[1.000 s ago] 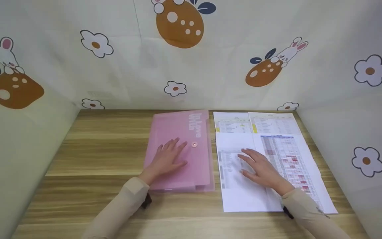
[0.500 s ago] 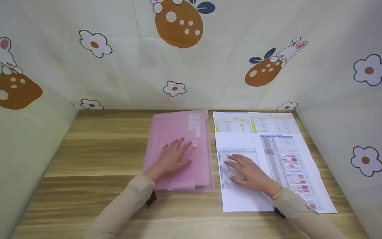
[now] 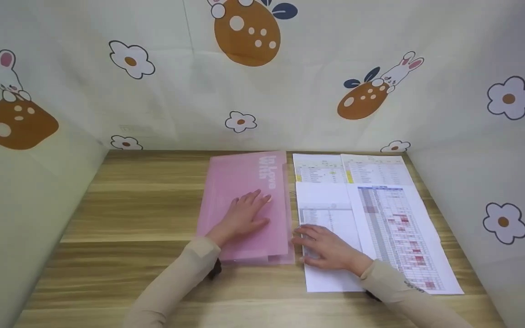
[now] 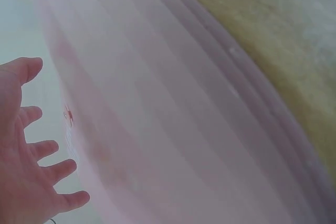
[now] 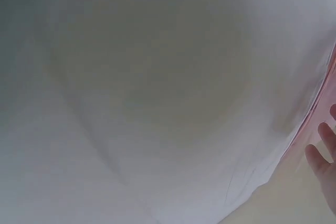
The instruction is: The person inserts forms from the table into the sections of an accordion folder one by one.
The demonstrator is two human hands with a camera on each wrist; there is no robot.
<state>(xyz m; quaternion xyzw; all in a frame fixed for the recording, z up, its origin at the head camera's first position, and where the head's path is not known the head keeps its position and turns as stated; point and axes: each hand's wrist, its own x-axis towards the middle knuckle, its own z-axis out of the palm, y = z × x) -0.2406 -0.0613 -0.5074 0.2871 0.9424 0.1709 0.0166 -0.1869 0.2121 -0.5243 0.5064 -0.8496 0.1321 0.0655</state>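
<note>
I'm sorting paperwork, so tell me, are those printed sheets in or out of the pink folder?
Out: the printed sheets lie overlapping on the wooden table, beside the pink folder.

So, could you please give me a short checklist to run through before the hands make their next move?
1. Pink plastic document folder lying flat on the wood-grain table: ok.
2. Folder fastened shut: cannot tell.
3. Left hand over the folder, holding nothing: ok.
4. Right hand at the left edge of the printed sheets, holding nothing: ok.
5. Sheets squared into one stack: not ok; they overlap, spread out.
</note>
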